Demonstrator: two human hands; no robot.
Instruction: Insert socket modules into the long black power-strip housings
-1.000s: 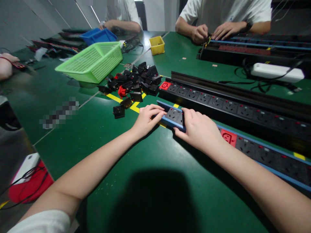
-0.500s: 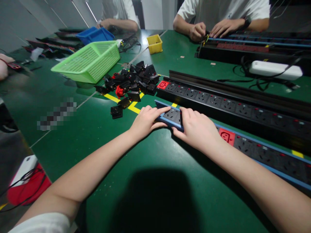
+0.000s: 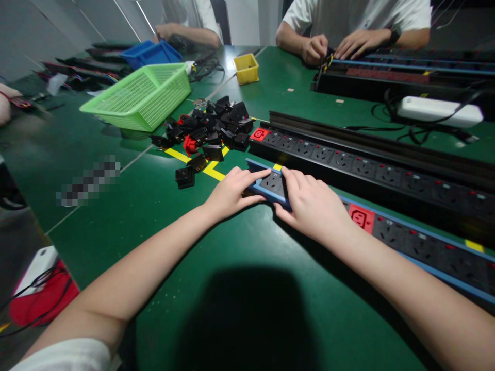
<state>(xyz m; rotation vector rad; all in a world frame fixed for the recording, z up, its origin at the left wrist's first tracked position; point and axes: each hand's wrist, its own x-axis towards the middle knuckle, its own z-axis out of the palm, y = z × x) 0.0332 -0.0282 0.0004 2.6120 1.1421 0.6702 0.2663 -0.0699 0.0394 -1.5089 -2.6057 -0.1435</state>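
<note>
A long power strip with blue edges (image 3: 415, 246) lies slantwise on the green table, black sockets and one red socket (image 3: 361, 218) set along it. At its left end my left hand (image 3: 232, 193) grips the rails between thumb and fingers, beside a black socket (image 3: 273, 180). Just to the right, my right hand (image 3: 315, 206) is wrapped over the same strip, fingers on the far edge and thumb on the near one. Part of the strip is hidden under that hand. Behind it lies a second, black power strip (image 3: 348, 164) with a red socket at its left end.
Loose black and red sockets (image 3: 212, 129) are heaped left of the strips. Beyond stand a green basket (image 3: 154, 103), a blue bin (image 3: 149, 54) and a yellow box (image 3: 246, 69). Co-workers' hands (image 3: 358, 45) work across the table near a white adapter (image 3: 439, 111).
The fingers of my right hand have slid slightly left along the strip, covering more of the sockets. My left hand keeps its hold.
</note>
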